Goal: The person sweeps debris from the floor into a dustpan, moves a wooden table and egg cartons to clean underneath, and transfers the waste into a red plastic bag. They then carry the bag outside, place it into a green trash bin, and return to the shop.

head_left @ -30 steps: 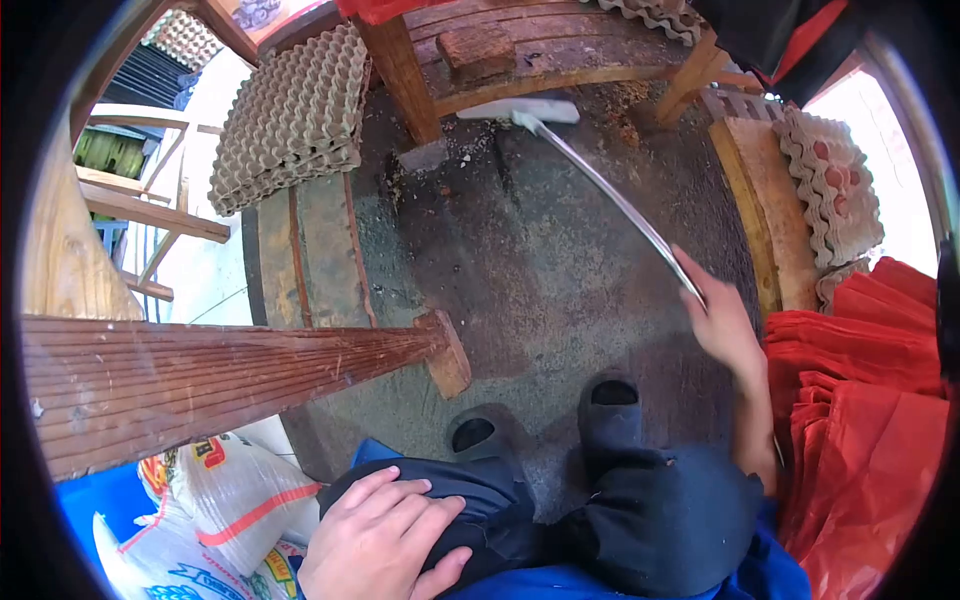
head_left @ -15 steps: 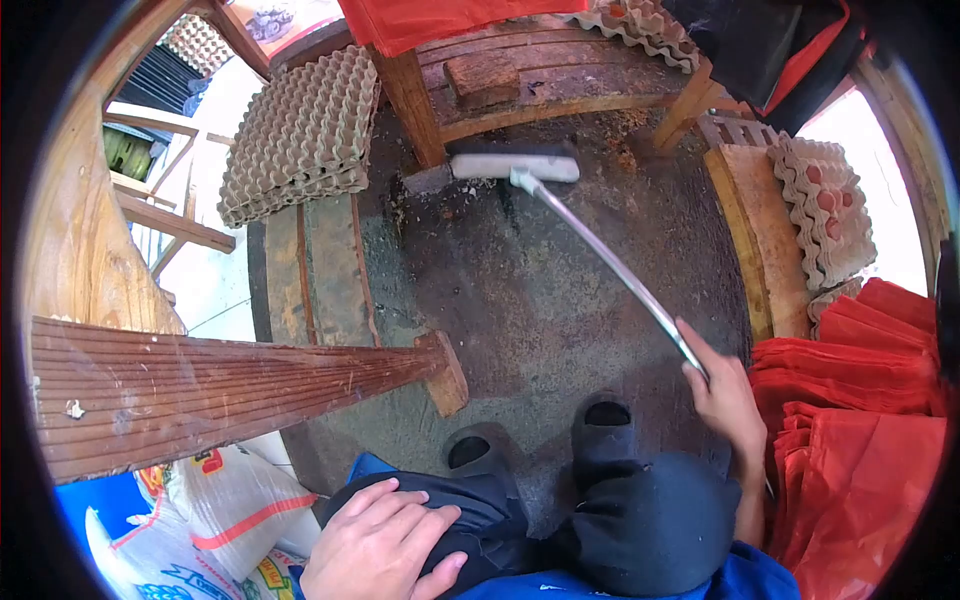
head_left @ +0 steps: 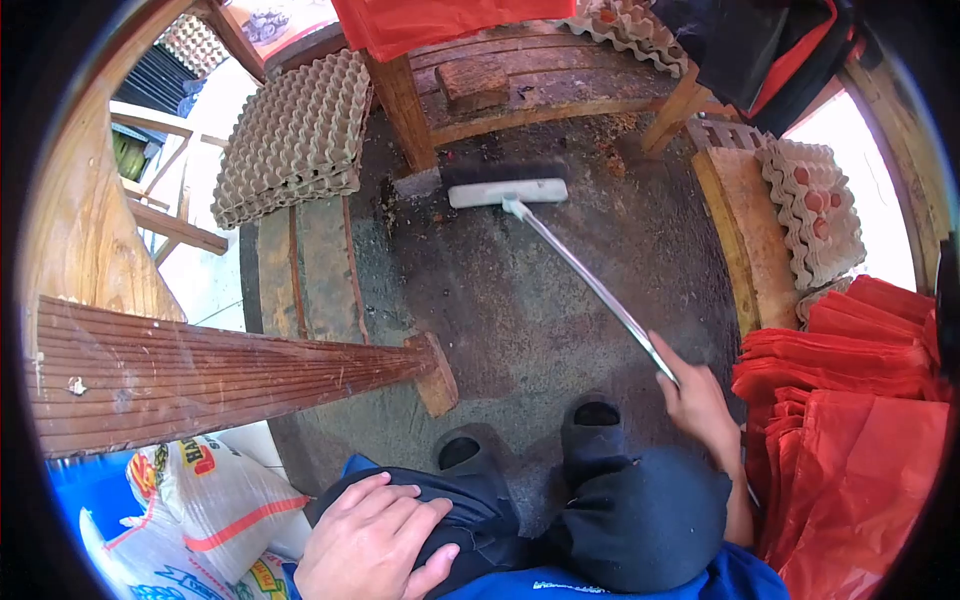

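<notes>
One hand, the right (head_left: 700, 405), is curled closed round the long-handled broom (head_left: 590, 280); the left hand (head_left: 370, 535) lies loosely spread on the left leg of the dark trousers (head_left: 485, 515), gripping nothing. Farther out, the white broom head (head_left: 488, 194) sits on the dark floor (head_left: 520, 320), bristles on its far side. It has been drawn nearer the black slides (head_left: 597, 434): a second ago it was past the foot of the wooden post (head_left: 403, 120), and now it is on the near side. That suggests a pulling sweep, though the bristles are blurred and what they gather cannot be told. Brownish debris (head_left: 612, 152) remains beyond, near the wooden leg (head_left: 672, 117) on the right.
</notes>
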A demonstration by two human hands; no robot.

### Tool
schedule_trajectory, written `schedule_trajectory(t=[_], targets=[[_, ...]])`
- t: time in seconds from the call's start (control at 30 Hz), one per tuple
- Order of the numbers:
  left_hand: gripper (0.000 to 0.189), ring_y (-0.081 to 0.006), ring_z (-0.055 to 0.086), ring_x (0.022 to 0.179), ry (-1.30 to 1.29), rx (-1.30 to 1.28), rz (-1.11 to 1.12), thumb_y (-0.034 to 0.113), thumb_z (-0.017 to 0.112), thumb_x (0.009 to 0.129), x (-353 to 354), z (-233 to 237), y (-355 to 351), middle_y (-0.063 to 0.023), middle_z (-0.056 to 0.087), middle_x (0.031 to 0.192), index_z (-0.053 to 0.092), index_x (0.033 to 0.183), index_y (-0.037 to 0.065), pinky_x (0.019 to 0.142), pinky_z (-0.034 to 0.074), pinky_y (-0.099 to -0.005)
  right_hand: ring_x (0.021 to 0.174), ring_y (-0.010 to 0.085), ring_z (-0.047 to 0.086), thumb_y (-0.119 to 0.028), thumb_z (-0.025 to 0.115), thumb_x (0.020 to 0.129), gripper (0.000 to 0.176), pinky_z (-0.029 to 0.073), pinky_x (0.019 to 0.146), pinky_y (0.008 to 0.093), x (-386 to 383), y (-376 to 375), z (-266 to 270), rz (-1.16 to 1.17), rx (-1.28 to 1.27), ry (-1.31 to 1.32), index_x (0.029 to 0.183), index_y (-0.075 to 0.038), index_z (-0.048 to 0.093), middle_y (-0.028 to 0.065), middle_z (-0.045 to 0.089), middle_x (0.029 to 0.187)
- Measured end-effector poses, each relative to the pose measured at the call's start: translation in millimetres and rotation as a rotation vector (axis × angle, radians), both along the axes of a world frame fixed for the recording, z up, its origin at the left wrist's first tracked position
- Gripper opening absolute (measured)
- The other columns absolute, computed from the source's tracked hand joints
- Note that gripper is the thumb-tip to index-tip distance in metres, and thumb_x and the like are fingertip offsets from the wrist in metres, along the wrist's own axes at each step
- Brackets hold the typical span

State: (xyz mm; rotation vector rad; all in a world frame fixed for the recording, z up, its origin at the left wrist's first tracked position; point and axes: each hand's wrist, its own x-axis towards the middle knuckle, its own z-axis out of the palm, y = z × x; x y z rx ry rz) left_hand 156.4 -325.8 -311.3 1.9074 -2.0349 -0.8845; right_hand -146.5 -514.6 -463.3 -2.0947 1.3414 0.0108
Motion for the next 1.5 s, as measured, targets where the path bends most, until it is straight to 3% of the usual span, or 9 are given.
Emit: schedule_trajectory(t=[0.2,0.43,0.67,0.83,1.07,1.1,1.13,1.2,1.5], targets=[[0.030,-0.0308,0.057,0.092,-0.008,0.005,-0.025,0.021,0.059,0.078,-3.0,-0.2,-1.7,-0.0156,0.060,0.091,0.057,0.102,0.002,0.093,0.040,-0.0431,0.069,0.0440,0.056,-0.009,0.055,0.083,0.055,0.044,0.063,0.0470,-0.8,0.9,29.3,-0.103,-0.008,-0.042,0.135,-0.020,0.041,0.0269,0.054,0.069],[0.029,-0.0304,0.057,0.090,-0.028,-0.021,-0.033,0.021,0.058,0.079,-4.4,1.5,-0.5,-0.0138,0.060,0.091,0.057,0.101,0.003,0.092,0.041,-0.0429,0.073,0.0437,0.057,-0.015,0.052,0.086,0.050,0.044,0.068,0.0514,48.8,-60.1,-4.4,-0.080,-0.122,-0.008,0.134,-0.025,0.041,0.0250,0.059,0.073],[0.028,-0.0307,0.057,0.089,-0.035,-0.033,-0.009,0.021,0.058,0.080,-3.1,1.2,1.5,-0.0140,0.060,0.090,0.057,0.101,0.003,0.092,0.041,-0.0424,0.075,0.0455,0.057,-0.016,0.051,0.086,0.051,0.045,0.073,0.0517,29.9,-32.7,-28.0,-0.022,-0.111,0.075,0.135,-0.026,0.039,0.0270,0.060,0.078],[0.028,-0.0283,0.060,0.088,-0.058,-0.014,-0.031,0.024,0.061,0.077,-3.9,-4.2,-4.7,-0.0128,0.063,0.088,0.061,0.097,0.004,0.090,0.044,-0.0407,0.072,0.0438,0.058,-0.015,0.055,0.084,0.053,0.045,0.068,0.0475,-10.0,20.8,11.6,-0.071,0.138,0.025,0.135,-0.022,0.040,0.0281,0.056,0.075],[0.030,-0.0247,0.062,0.089,-0.094,0.008,-0.076,0.027,0.063,0.075,-7.1,-5.0,-11.1,-0.0119,0.065,0.086,0.063,0.096,0.006,0.090,0.045,-0.0404,0.068,0.0426,0.057,-0.013,0.054,0.084,0.051,0.044,0.063,0.0452,0.1,12.2,48.8,-0.193,0.075,-0.014,0.134,-0.021,0.043,0.0269,0.055,0.069],[0.030,-0.0247,0.062,0.089,-0.099,0.002,-0.076,0.027,0.063,0.075,-7.4,-5.1,-11.1,-0.0119,0.065,0.086,0.063,0.096,0.006,0.090,0.045,-0.0404,0.062,0.0378,0.057,-0.011,0.053,0.084,0.052,0.044,0.062,0.0378,2.4,4.4,35.7,-0.158,-0.007,-0.019,0.134,-0.019,0.042,0.0243,0.053,0.069],[0.030,-0.0255,0.062,0.086,-0.103,-0.019,-0.084,0.028,0.062,0.076,-7.6,-5.2,-11.0,-0.0120,0.065,0.084,0.063,0.096,0.005,0.088,0.046,-0.0399,0.062,0.0378,0.057,-0.011,0.053,0.084,0.052,0.044,0.062,0.0378,7.5,-5.6,24.5,-0.157,-0.014,-0.024,0.134,-0.019,0.042,0.0243,0.053,0.069],[0.030,-0.0262,0.062,0.083,-0.112,-0.047,-0.089,0.028,0.062,0.076,-7.3,-2.4,-8.2,-0.0121,0.064,0.083,0.062,0.096,0.005,0.085,0.046,-0.0394,0.074,0.0436,0.058,-0.017,0.053,0.085,0.049,0.044,0.068,0.0498,20.6,-27.2,6.2,-0.121,-0.105,-0.032,0.133,-0.022,0.043,0.0258,0.058,0.074],[0.028,-0.0329,0.057,0.089,-0.002,0.013,0.044,0.023,0.057,0.081,-3.7,1.2,-6.3,-0.0156,0.061,0.090,0.057,0.101,0.002,0.092,0.042,-0.0434,0.078,0.0435,0.059,-0.018,0.052,0.086,0.047,0.046,0.074,0.0504,59.4,-71.8,-4.7,-0.063,-0.146,0.049,0.132,-0.025,0.044,0.0247,0.061,0.078]])
